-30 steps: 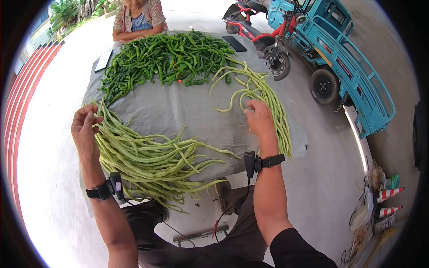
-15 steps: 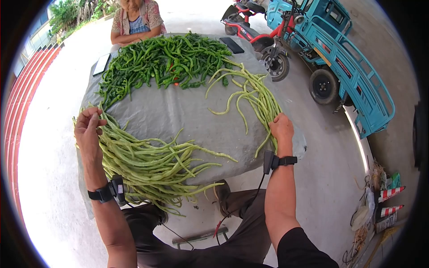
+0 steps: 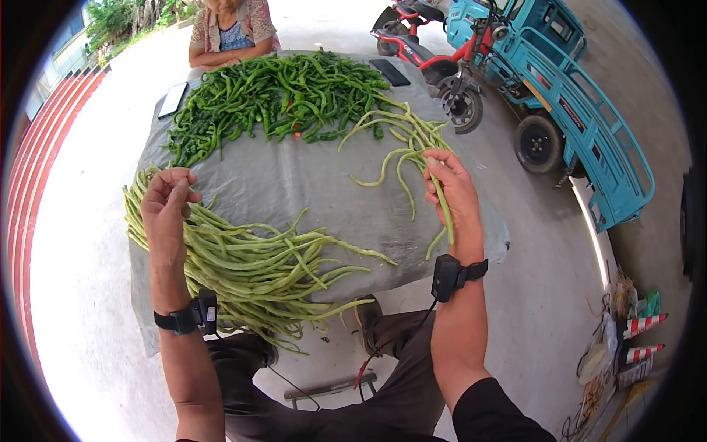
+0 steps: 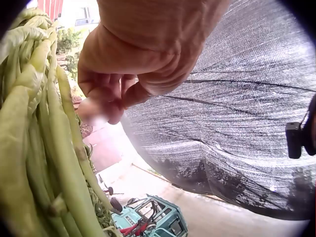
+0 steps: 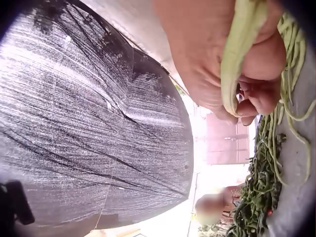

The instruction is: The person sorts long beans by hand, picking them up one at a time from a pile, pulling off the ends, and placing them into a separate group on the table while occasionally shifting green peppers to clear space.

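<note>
My right hand (image 3: 451, 184) grips one long green bean (image 3: 444, 205), which runs across the palm and hangs down past the wrist. In the right wrist view the pale end of that bean (image 5: 230, 81) lies against the fingers. On the left, my left hand (image 3: 166, 206) hovers beside a large pile of long beans (image 3: 250, 258), thumb near the loosely curled fingers. Nothing shows between those fingers in the left wrist view, where bean ends (image 4: 54, 133) fill the left side. A smaller bunch of long beans (image 3: 416, 132) lies just beyond my right hand.
Green chili peppers (image 3: 272, 96) cover the far part of the table's grey sheet (image 3: 294, 169). A white phone (image 3: 173, 99) and a black phone (image 3: 390, 72) flank them. A person (image 3: 232, 33) sits opposite with folded arms. A red scooter (image 3: 420, 51) and blue cargo tricycle (image 3: 582, 118) stand right.
My right hand moved right onto the smaller bunch, then came back up and inward with one long bean lifted in its grip. The left hand has shifted slightly right.
</note>
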